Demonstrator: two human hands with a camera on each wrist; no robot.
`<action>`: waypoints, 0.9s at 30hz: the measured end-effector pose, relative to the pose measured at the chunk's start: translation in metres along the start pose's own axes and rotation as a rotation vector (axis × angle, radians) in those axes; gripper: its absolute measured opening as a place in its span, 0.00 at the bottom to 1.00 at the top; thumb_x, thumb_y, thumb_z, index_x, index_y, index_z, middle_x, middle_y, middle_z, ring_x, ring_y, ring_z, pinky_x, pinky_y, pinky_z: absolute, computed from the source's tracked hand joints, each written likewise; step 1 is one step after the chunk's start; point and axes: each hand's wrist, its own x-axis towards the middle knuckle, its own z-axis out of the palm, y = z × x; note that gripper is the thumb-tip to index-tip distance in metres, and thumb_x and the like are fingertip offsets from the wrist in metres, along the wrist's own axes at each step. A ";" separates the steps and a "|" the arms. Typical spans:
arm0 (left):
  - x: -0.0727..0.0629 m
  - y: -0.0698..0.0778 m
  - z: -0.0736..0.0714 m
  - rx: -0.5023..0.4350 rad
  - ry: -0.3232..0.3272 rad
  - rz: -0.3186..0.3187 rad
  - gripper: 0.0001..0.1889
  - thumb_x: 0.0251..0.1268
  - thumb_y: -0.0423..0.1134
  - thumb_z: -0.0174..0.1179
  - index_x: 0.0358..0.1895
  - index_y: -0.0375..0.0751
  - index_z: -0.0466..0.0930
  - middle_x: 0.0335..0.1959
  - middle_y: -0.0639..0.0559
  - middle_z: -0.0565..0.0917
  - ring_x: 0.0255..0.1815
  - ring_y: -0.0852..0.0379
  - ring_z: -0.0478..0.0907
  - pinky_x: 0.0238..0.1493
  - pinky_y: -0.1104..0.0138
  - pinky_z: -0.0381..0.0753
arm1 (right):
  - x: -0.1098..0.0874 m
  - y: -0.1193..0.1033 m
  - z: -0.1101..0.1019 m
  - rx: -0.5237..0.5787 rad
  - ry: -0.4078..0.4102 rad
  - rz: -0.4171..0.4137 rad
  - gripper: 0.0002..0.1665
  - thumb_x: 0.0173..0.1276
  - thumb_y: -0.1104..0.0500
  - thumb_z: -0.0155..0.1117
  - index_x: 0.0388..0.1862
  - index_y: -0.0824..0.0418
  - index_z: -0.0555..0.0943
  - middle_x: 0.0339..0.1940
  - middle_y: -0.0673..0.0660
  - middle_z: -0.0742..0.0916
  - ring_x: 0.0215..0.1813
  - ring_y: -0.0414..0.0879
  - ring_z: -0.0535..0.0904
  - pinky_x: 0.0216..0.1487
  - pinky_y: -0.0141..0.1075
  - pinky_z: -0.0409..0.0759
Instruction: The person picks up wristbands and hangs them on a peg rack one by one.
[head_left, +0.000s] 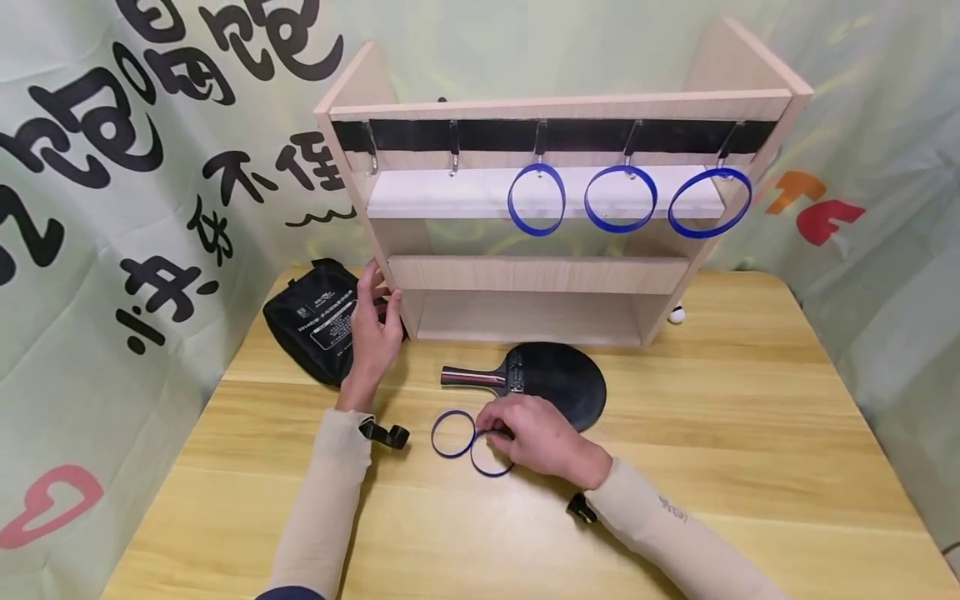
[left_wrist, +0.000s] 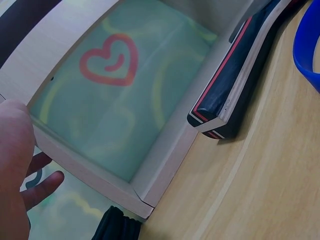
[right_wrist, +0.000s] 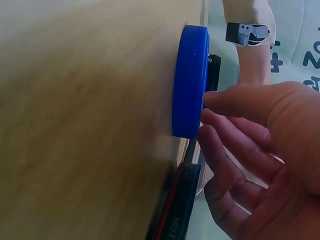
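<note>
My left hand point(head_left: 372, 329) grips the left side panel of a pale wooden rack point(head_left: 540, 275), its thumb at the front edge and fingers behind. My right hand point(head_left: 536, 433) reaches over one of two blue rings lying side by side on the table. Its thumb and fingertips pinch the rim of the right ring point(head_left: 489, 476), seen edge-on as a blue band point(right_wrist: 190, 85) in the right wrist view. The left ring point(head_left: 432, 433) touches its neighbour. Behind them lies a black table tennis paddle point(head_left: 566, 383), handle pointing left.
Three blue rings hang from hooks on the rack's black strip point(head_left: 585, 135), including the rightmost ring point(head_left: 701, 233); the two left hooks are bare. A black zip bag point(head_left: 311, 325) lies beside my left hand. A small white ball point(head_left: 677, 315) sits at the rack's right foot.
</note>
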 end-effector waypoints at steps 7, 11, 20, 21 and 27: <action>-0.001 0.001 0.001 0.003 0.010 0.011 0.29 0.84 0.29 0.57 0.82 0.41 0.63 0.72 0.33 0.82 0.55 0.35 0.87 0.48 0.45 0.86 | -0.001 0.001 0.004 -0.031 -0.006 0.005 0.09 0.69 0.67 0.76 0.44 0.56 0.91 0.39 0.48 0.92 0.42 0.39 0.86 0.46 0.33 0.86; -0.001 0.005 0.003 0.020 0.025 0.004 0.29 0.83 0.26 0.57 0.81 0.36 0.62 0.70 0.29 0.82 0.54 0.30 0.86 0.47 0.47 0.84 | -0.002 0.000 0.003 -0.068 -0.013 -0.008 0.08 0.69 0.68 0.75 0.42 0.56 0.92 0.39 0.47 0.92 0.43 0.40 0.85 0.48 0.35 0.87; 0.001 0.037 0.000 0.006 0.027 0.009 0.28 0.82 0.23 0.55 0.79 0.30 0.62 0.68 0.24 0.81 0.53 0.27 0.85 0.48 0.54 0.83 | -0.013 -0.004 0.001 -0.051 -0.028 -0.045 0.07 0.70 0.66 0.74 0.43 0.55 0.93 0.41 0.47 0.91 0.43 0.37 0.86 0.47 0.33 0.86; 0.001 0.038 -0.001 0.010 0.028 0.010 0.27 0.82 0.23 0.55 0.79 0.30 0.62 0.68 0.24 0.81 0.53 0.27 0.85 0.48 0.54 0.83 | -0.014 -0.005 0.000 -0.025 -0.039 -0.038 0.07 0.71 0.65 0.74 0.44 0.56 0.93 0.42 0.47 0.91 0.43 0.37 0.85 0.47 0.31 0.86; -0.001 0.027 0.001 0.016 0.032 0.001 0.28 0.84 0.25 0.55 0.81 0.33 0.62 0.69 0.26 0.81 0.53 0.27 0.85 0.47 0.54 0.83 | -0.020 -0.010 -0.010 0.142 -0.122 -0.010 0.07 0.72 0.67 0.71 0.44 0.57 0.90 0.41 0.48 0.89 0.39 0.33 0.80 0.42 0.26 0.82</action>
